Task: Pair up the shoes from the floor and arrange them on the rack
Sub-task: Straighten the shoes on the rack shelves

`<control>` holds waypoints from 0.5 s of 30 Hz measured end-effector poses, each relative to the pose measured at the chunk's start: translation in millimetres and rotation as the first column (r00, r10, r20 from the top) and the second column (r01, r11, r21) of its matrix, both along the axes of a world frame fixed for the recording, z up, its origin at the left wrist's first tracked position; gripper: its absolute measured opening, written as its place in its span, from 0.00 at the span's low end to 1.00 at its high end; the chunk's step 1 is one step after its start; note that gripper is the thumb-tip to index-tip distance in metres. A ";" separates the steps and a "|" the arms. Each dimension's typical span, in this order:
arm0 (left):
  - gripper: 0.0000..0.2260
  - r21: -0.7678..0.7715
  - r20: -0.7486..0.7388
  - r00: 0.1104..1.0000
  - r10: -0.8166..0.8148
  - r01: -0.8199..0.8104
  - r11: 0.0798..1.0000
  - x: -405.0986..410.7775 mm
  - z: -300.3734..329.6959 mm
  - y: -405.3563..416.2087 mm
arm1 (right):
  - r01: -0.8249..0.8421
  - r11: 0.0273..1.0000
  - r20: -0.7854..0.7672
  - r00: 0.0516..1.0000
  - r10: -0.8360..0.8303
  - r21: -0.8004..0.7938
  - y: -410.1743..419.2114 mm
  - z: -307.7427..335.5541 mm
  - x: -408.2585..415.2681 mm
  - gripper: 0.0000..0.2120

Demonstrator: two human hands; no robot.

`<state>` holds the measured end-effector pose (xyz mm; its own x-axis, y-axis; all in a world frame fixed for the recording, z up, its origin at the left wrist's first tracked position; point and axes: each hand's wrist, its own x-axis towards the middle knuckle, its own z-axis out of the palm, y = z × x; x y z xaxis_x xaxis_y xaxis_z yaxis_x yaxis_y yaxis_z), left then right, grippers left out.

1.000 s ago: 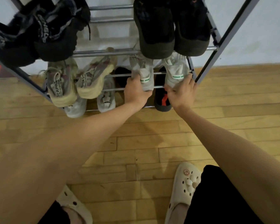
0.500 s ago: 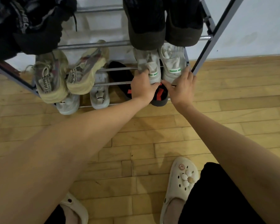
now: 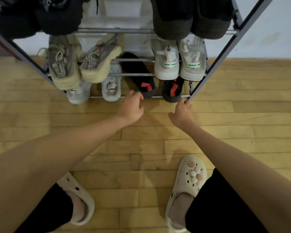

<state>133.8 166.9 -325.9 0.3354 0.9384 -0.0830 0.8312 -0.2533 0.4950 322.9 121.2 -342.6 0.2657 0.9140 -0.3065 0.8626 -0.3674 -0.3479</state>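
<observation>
The metal shoe rack [image 3: 134, 74] stands against the wall with pairs on each shelf. Its middle shelf carries beige sneakers [image 3: 65, 64] and white sneakers with green stripes [image 3: 166, 64]. On the lowest shelf sit a light grey pair [image 3: 111, 84] and two black shoes with red marks [image 3: 141, 76], set slightly apart. My left hand [image 3: 133, 107] is low, its loosely curled fingers at the heel of the left black shoe. Beside the heel of the right black shoe [image 3: 172, 91], my right hand [image 3: 181, 113] reaches its fingertips to the rack's front right foot. Neither hand holds anything.
Dark shoes [image 3: 191, 15] fill the upper shelf, overhanging the middle one. The rack's slanted side post [image 3: 225, 47] runs down to the right of my right hand. My feet in cream clogs [image 3: 188, 184] stand on the wooden floor [image 3: 141, 148] in front.
Both hands let go of the white green-striped sneakers on the middle shelf and dropped to the lowest shelf, by the black shoes. The white pair stays side by side.
</observation>
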 end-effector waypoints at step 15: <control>0.31 -0.414 0.130 0.946 0.298 -0.221 0.883 38.4 -64.3 64.8 | 0.184 0.981 -0.101 0.977 -0.190 -0.062 71.7 -42.6 7.5 0.45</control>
<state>172.2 231.7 -390.2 0.1291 0.8985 -0.4195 0.7243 0.2035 0.6588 330.4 192.9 -385.2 0.3942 0.8334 -0.3874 0.7363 -0.5386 -0.4096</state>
